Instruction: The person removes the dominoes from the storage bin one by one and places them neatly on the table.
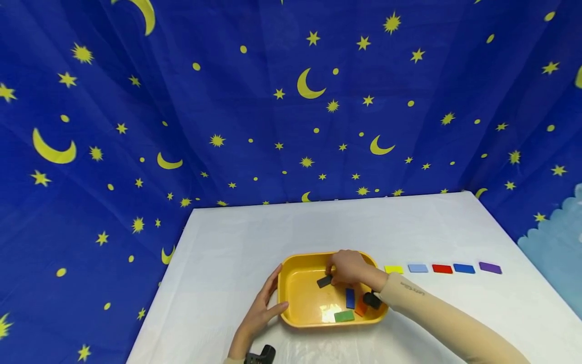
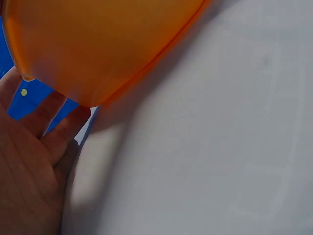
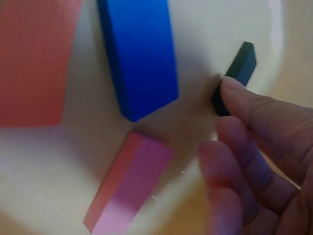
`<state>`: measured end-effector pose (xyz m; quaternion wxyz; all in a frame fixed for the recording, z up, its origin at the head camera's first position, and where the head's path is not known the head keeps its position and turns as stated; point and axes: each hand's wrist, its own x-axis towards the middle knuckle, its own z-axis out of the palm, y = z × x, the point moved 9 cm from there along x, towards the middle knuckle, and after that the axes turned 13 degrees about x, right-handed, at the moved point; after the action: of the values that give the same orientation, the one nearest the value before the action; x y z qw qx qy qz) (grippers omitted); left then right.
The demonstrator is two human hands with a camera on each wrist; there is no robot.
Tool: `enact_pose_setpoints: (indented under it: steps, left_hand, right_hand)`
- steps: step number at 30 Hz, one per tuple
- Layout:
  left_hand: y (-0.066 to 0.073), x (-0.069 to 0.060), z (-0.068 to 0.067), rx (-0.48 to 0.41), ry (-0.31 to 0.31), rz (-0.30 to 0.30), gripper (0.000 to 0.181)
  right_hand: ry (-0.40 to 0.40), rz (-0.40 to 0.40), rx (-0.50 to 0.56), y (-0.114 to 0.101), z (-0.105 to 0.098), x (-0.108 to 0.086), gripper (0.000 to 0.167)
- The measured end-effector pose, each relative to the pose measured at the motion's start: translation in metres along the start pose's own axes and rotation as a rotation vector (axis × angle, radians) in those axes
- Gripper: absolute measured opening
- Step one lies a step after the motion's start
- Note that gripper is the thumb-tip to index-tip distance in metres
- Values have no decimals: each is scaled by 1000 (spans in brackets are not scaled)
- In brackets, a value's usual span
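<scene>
Five coloured blocks (image 1: 442,269) line the white table (image 1: 236,232) beside a yellow tray (image 1: 300,298) as a person's right hand (image 1: 349,267) pinches a black block (image 1: 324,281) between its fingers inside it; the left hand (image 1: 259,312), fingers extended, rests against the tray's left end.

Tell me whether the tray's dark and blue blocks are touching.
Apart; the right wrist view shows tray floor between the dark block and the blue block.

Head view: right hand (image 1: 349,267) covers one end of the dark block (image 1: 324,281); black wrist camera (image 1: 372,300) partly hides the orange block (image 1: 361,307); sleeve lettering (image 1: 412,288) too small to read. Right wrist view: blue block (image 3: 142,54) cut by top edge, pink block (image 3: 129,186) by bottom. Left wrist view: yellow tray (image 2: 102,44) cropped at top.
</scene>
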<state>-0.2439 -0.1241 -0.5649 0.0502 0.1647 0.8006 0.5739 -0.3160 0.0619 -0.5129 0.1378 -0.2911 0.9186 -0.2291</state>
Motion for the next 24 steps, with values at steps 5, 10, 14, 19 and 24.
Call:
enact_pose_setpoints:
  steps: [5,10,14,19,24]
  left_hand:
    - [0,0,0,0,8,-8,76]
    - [-2,0,0,-16,13,-19,75]
    - [-3,0,-1,-6,18,-21,75]
    - [-2,1,-1,-8,17,-17,75]
    - [-3,1,0,-15,17,-28,75]
  right_hand:
    - [26,-46,8,-3,0,0,16]
    - [12,-42,19,-4,1,1,19]
    - [-28,-21,35,-2,5,1,22]
    - [-41,-25,37,-2,6,-1,23]
    - [-40,-27,44,-2,7,-4,19]
